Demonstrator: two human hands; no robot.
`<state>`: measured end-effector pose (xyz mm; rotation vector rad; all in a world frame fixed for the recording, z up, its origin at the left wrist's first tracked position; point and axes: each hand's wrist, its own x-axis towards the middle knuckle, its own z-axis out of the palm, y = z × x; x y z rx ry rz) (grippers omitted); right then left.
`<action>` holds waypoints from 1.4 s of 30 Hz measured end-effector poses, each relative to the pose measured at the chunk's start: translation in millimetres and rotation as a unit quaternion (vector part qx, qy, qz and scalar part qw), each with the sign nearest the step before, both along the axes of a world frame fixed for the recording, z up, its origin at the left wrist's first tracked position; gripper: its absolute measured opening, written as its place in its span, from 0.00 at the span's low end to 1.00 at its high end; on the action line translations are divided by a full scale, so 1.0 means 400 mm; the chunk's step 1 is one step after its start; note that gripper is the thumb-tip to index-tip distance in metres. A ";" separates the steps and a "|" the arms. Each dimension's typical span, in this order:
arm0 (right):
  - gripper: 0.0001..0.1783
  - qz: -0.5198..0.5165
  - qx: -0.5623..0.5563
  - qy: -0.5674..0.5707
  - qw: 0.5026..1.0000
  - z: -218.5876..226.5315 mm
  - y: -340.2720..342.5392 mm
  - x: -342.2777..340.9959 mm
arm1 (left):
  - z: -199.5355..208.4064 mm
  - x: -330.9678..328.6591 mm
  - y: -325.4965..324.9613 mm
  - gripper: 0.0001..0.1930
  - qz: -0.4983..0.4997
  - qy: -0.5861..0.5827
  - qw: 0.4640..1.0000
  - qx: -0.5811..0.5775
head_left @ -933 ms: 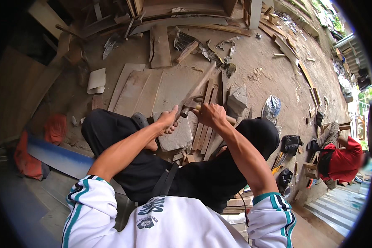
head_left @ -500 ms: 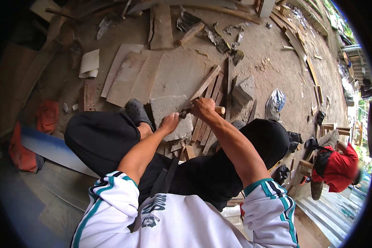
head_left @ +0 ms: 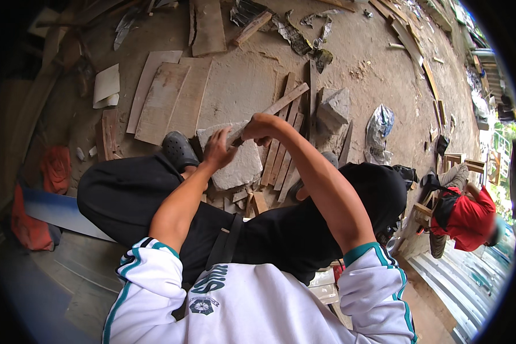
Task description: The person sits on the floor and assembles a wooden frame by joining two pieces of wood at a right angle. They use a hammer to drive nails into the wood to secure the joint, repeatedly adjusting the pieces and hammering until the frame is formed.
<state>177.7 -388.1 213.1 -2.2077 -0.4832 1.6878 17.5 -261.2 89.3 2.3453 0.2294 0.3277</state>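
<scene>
A rough pale stone block (head_left: 238, 166) lies on the ground between my feet. My left hand (head_left: 218, 149) rests at its upper left part, fingers stretched and apart. To its right, my right hand (head_left: 261, 127) is closed with knuckles up; what it grips is mostly hidden. A small dark piece (head_left: 237, 141) shows between the hands, too small to name. From beside my right hand a narrow wooden strip (head_left: 286, 98) slants away to the upper right; whether my fingers hold it is hidden.
Several wooden strips (head_left: 281, 166) lie right of the block, near a second stone chunk (head_left: 333, 109). Flat boards (head_left: 161, 103) lie beyond my left shoe (head_left: 179, 150). A saw blade (head_left: 66, 212) lies at left. A person in red (head_left: 464, 218) sits at far right.
My left hand has loosened and spread its fingers, shifting up and left. My right hand has turned over and moved up-left; the round light handle end beside it no longer shows. The view has shifted slightly.
</scene>
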 end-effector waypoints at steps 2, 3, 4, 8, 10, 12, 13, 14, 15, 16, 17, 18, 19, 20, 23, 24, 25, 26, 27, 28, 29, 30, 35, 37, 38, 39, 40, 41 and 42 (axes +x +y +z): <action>0.28 -0.079 0.050 0.033 0.995 0.025 -0.019 0.003 | 0.079 0.037 -0.061 0.17 -0.030 -0.055 0.998 -0.019; 0.31 -0.117 0.075 0.049 0.989 0.035 -0.029 0.006 | 0.115 0.061 -0.094 0.18 -0.028 -0.073 0.997 -0.031; 0.42 -0.100 0.099 0.043 0.989 0.054 -0.031 0.000 | 0.129 0.072 -0.108 0.19 -0.024 -0.088 0.995 -0.039; 0.42 -0.317 0.173 0.082 0.929 -0.028 -0.117 0.018 | 0.096 0.099 -0.120 0.14 0.047 0.033 0.991 -0.122; 0.38 -0.374 0.089 -0.222 0.896 -0.224 -0.289 0.047 | 0.118 0.113 -0.159 0.14 0.028 0.077 0.979 -0.188; 0.33 -0.317 -0.136 -0.349 0.871 -0.265 -0.355 0.034 | 0.101 0.095 -0.117 0.18 0.054 0.116 0.978 -0.168; 0.38 -0.298 -0.191 -0.351 0.867 -0.303 -0.408 0.020 | 0.095 0.104 -0.104 0.18 0.053 0.135 0.970 -0.194; 0.48 -0.295 -0.192 -0.338 0.873 -0.350 -0.461 0.009 | 0.089 0.106 -0.091 0.18 0.053 0.157 0.961 -0.220; 0.48 -0.295 -0.183 -0.314 0.884 -0.412 -0.522 0.002 | 0.090 0.108 -0.093 0.19 0.050 0.177 0.951 -0.248; 0.48 -0.315 -0.168 -0.286 0.889 -0.495 -0.624 -0.012 | 0.137 0.134 -0.115 0.19 0.023 0.233 0.941 -0.243; 0.48 -0.325 -0.133 -0.254 0.901 -0.505 -0.623 -0.018 | 0.137 0.136 -0.104 0.19 0.020 0.243 0.939 -0.242; 0.46 -0.323 -0.126 -0.243 0.906 -0.517 -0.615 -0.016 | 0.137 0.146 -0.089 0.19 0.016 0.252 0.937 -0.243; 0.44 -0.345 -0.101 -0.225 0.906 -0.527 -0.609 -0.019 | 0.138 0.152 -0.078 0.19 0.010 0.262 0.933 -0.245; 0.43 -0.362 -0.068 -0.204 0.907 -0.503 -0.555 -0.015 | 0.135 0.147 -0.050 0.18 -0.013 0.277 0.928 -0.249; 0.30 -0.420 -0.030 -0.210 0.882 -0.445 -0.481 -0.024 | 0.100 0.141 -0.059 0.17 -0.017 0.222 0.942 -0.253; 0.26 -0.432 -0.030 -0.167 0.886 -0.361 -0.428 -0.024 | 0.102 0.124 -0.037 0.16 -0.009 0.224 0.945 -0.238; 0.24 -0.448 -0.038 -0.132 0.883 -0.299 -0.417 -0.020 | 0.109 0.121 -0.039 0.15 -0.013 0.223 0.947 -0.231; 0.25 -0.468 -0.062 -0.194 0.860 -0.355 -0.486 -0.025 | 0.117 0.142 -0.076 0.15 -0.037 0.219 0.947 -0.234; 0.29 -0.498 -0.054 -0.193 0.843 -0.337 -0.480 -0.044 | 0.113 0.129 -0.075 0.15 -0.037 0.197 0.949 -0.242; 0.33 -0.528 -0.046 -0.192 0.826 -0.318 -0.481 -0.088 | 0.108 0.115 -0.077 0.15 -0.037 0.176 0.952 -0.249; 0.37 -0.557 -0.037 -0.196 0.806 -0.292 -0.487 -0.116 | 0.099 0.109 -0.079 0.15 -0.039 0.150 0.953 -0.259; 0.41 -0.536 -0.065 -0.213 0.814 -0.302 -0.509 -0.140 | 0.085 0.103 -0.088 0.17 -0.031 0.144 0.956 -0.254; 0.36 -0.411 -0.040 -0.527 0.743 -0.330 -0.565 -0.289 | 0.054 0.115 -0.100 0.19 0.012 0.175 0.945 -0.275; 0.27 -0.472 0.183 -0.318 0.802 -0.198 -0.513 -0.270 | 0.057 0.105 -0.071 0.19 0.026 0.173 0.945 -0.276; 0.24 -0.488 0.283 -0.202 0.800 -0.123 -0.488 -0.265 | 0.064 0.102 -0.079 0.19 0.015 0.164 0.948 -0.273; 0.21 -0.510 0.303 -0.127 0.795 -0.094 -0.465 -0.273 | 0.070 0.099 -0.086 0.19 0.002 0.155 0.950 -0.270; 0.20 -0.527 0.320 -0.052 0.786 -0.070 -0.440 -0.277 | 0.072 0.101 -0.088 0.17 0.000 0.174 0.947 -0.271; 0.20 -0.538 0.335 0.023 0.773 -0.046 -0.417 -0.275 | 0.076 0.105 -0.092 0.17 -0.001 0.171 0.942 -0.289; 0.20 -0.518 0.318 0.021 0.794 -0.016 -0.393 -0.284 | 0.079 0.100 -0.096 0.16 -0.002 0.172 0.936 -0.306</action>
